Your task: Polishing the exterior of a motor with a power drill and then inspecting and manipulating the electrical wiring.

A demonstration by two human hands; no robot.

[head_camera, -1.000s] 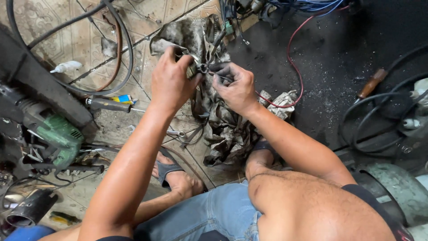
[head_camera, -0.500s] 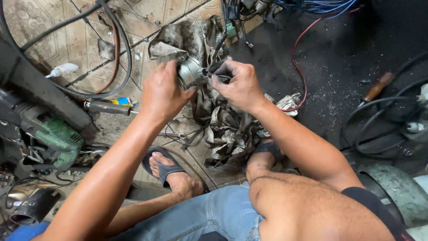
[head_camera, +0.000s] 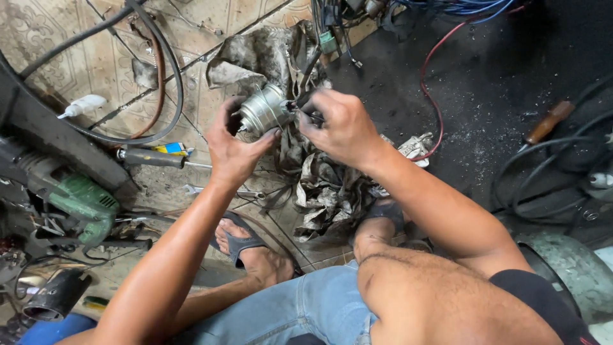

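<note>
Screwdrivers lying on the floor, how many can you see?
2: a black-handled screwdriver on the tiles left of the left hand, and a brown-handled screwdriver on the dark mat at right. Clutter may hide others.

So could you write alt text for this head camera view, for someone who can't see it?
Seen from above, a seated person's left hand holds a small grey metal cylinder while the right hand works a dark tool at its end, over dirty rags on a tiled floor. A green power tool, cables and a screwdriver lie nearby.
</note>
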